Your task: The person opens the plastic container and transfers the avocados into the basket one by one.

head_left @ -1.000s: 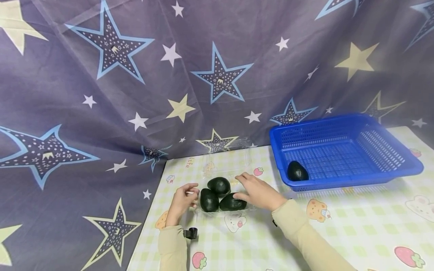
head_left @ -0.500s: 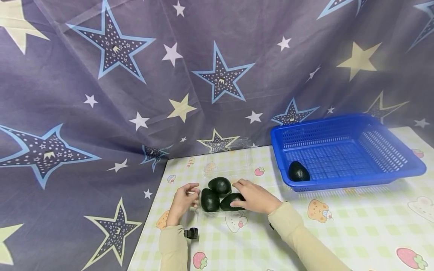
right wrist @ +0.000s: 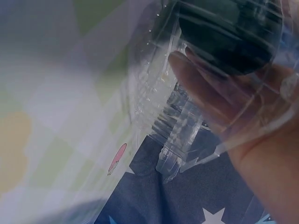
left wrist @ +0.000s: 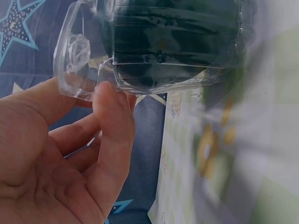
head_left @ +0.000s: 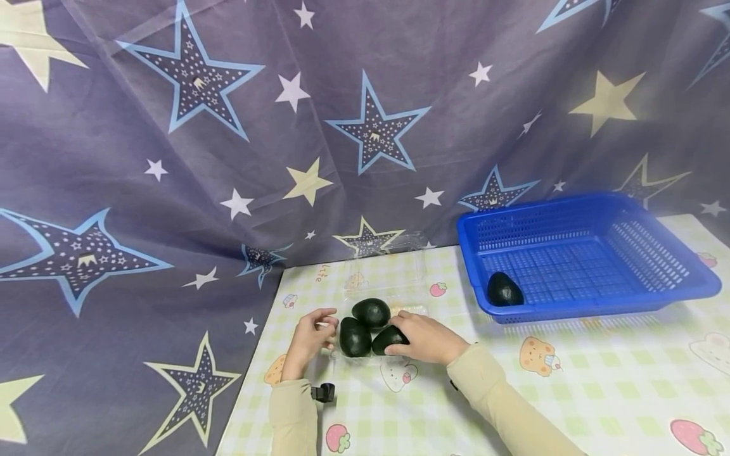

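A clear plastic clamshell box (left wrist: 77, 56) with its lid raised at the back holds three dark green avocados: one at front left (head_left: 355, 337), one behind it (head_left: 371, 313), and one at front right (head_left: 389, 342). My left hand (head_left: 310, 339) pinches the box's left rim between thumb and fingers, as the left wrist view shows. At the other side my right hand (head_left: 428, 339) grips the front right avocado, fingers over its far side and thumb at its near side. In the right wrist view those fingers (right wrist: 201, 88) show through the clear wall, against the dark avocado (right wrist: 229, 42).
A blue plastic basket (head_left: 616, 310) stands at the right, with another avocado (head_left: 504, 290) in its front left corner. The table wears a checked, cartoon-printed cloth (head_left: 456, 411). Close behind it hangs a star-patterned curtain (head_left: 228, 158).
My right hand has moved left and closed round the front right avocado, covering more of it. My left hand stays at the box's left rim.
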The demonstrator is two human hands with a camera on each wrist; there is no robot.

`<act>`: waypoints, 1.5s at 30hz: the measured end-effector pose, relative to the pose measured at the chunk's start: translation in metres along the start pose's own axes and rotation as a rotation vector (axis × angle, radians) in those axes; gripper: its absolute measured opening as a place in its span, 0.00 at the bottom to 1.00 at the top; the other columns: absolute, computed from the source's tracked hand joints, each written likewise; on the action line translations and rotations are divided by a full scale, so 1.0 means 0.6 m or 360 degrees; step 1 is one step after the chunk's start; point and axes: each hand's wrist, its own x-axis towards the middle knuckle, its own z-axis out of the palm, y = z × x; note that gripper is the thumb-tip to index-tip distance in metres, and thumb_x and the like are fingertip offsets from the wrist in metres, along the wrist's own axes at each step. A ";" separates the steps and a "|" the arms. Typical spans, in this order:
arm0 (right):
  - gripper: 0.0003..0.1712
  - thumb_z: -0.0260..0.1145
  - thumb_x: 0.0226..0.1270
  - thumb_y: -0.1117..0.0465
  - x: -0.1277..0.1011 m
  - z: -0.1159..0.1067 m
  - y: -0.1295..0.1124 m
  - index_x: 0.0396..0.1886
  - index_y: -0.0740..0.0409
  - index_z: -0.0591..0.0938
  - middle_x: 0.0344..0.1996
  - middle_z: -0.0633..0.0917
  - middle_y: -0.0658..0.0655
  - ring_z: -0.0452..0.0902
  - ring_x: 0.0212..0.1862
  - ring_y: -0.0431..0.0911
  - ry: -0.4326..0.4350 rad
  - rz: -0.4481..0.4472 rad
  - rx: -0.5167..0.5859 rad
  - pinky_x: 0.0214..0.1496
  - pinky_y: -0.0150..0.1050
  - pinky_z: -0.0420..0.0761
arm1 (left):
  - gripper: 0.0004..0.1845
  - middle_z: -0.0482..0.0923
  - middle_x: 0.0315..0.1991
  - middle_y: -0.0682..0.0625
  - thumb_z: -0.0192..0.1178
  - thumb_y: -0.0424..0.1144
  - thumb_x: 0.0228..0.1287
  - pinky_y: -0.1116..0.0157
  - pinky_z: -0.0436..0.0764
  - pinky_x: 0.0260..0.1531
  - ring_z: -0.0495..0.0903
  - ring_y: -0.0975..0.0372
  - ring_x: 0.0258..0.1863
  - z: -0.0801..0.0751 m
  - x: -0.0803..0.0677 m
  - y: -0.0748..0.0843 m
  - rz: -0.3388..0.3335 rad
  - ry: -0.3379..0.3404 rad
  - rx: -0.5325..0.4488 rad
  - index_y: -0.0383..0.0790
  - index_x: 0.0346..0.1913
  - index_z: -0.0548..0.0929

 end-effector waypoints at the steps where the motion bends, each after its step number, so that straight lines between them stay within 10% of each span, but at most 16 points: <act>1: 0.25 0.70 0.64 0.47 0.000 0.000 0.000 0.53 0.59 0.82 0.41 0.81 0.52 0.77 0.38 0.43 0.0000 -0.0004 0.0001 0.43 0.42 0.81 | 0.23 0.78 0.45 0.30 0.54 0.21 0.61 0.65 0.84 0.18 0.80 0.56 0.26 0.001 -0.001 0.002 0.0014 0.0000 0.0003 0.21 0.60 0.75; 45: 0.29 0.71 0.63 0.45 -0.052 -0.090 0.013 0.56 0.58 0.81 0.49 0.82 0.54 0.80 0.46 0.47 0.0258 -0.0052 -0.0118 0.50 0.45 0.83 | 0.21 0.79 0.45 0.33 0.55 0.23 0.63 0.69 0.83 0.19 0.78 0.61 0.24 0.003 0.007 -0.016 -0.0009 0.0026 0.0045 0.25 0.61 0.76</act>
